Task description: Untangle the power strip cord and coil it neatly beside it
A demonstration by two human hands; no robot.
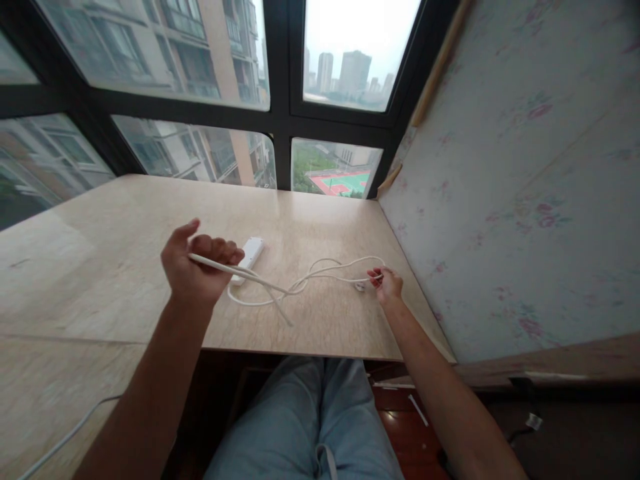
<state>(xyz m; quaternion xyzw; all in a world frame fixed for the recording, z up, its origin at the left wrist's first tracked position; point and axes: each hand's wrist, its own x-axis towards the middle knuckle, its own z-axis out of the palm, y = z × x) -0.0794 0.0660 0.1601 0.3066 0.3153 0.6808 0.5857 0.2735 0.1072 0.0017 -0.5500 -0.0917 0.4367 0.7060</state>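
Observation:
A white power strip (253, 251) lies on the stone-look sill, partly behind the fingers of my left hand (196, 263). That hand is raised above the surface and curled round the strip's white cord (260, 278). Loose loops of the cord stretch across the sill to the right. There my right hand (389, 285) pinches a stretch of the cord between its fingertips. A white plug (359, 287) sits just left of the right fingers, close to the surface.
A beige marble-look sill (320, 327) runs along dark-framed windows (283, 120). Flowered wallpaper (525, 220) covers the wall on the right. A thin grey cable (65, 440) lies at the lower left. My legs in light blue trousers (300, 420) are below the front edge.

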